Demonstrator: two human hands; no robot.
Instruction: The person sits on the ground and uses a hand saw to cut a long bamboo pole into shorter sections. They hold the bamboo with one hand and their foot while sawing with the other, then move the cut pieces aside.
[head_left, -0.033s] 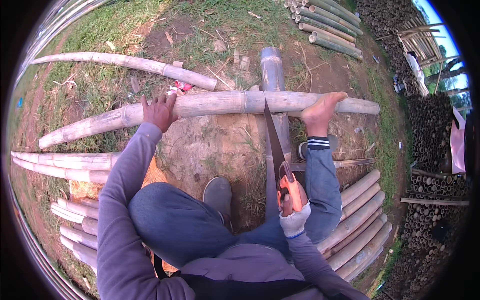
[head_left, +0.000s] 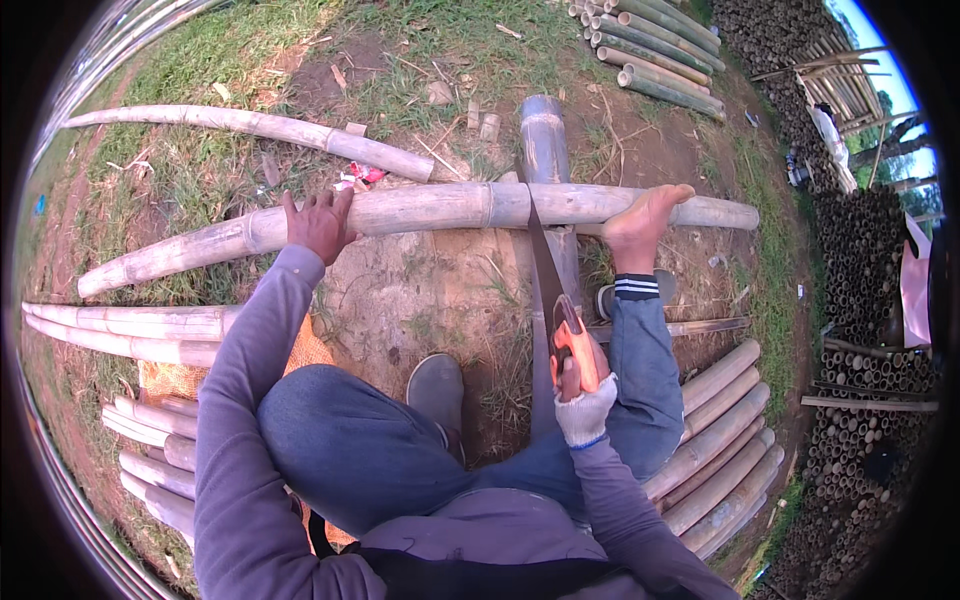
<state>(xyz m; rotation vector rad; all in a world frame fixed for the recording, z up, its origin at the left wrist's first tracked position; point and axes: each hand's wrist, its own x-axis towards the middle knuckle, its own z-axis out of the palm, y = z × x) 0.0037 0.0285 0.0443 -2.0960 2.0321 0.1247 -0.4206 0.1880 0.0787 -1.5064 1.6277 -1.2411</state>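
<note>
- The bamboo pole (head_left: 420, 207) lies ahead of you, long axis left to right; the saw (head_left: 547, 265) crosses it beside a joint.
- Your left hand (head_left: 320, 222) is nearer, laid on the pole, fingers spread, arm stretched forward.
- Your right hand (head_left: 584, 398), part-gloved, is wrapped round the saw's handle (head_left: 581, 357), short of the pole, elbow bent.

Ground (head_left: 390, 285) on my feed: bare dirt (head_left: 345, 65), patchy grass (head_left: 185, 80). Directly on it I see curved pole (head_left: 265, 125) upper left, stacked poles (head_left: 665, 52) upper right, small offcuts (head_left: 489, 127), red-and-white scrap (head_left: 366, 174), thick lengthwise bamboo (head_left: 545, 145); crosswise pole (head_left: 420, 208) lies over that.
</note>
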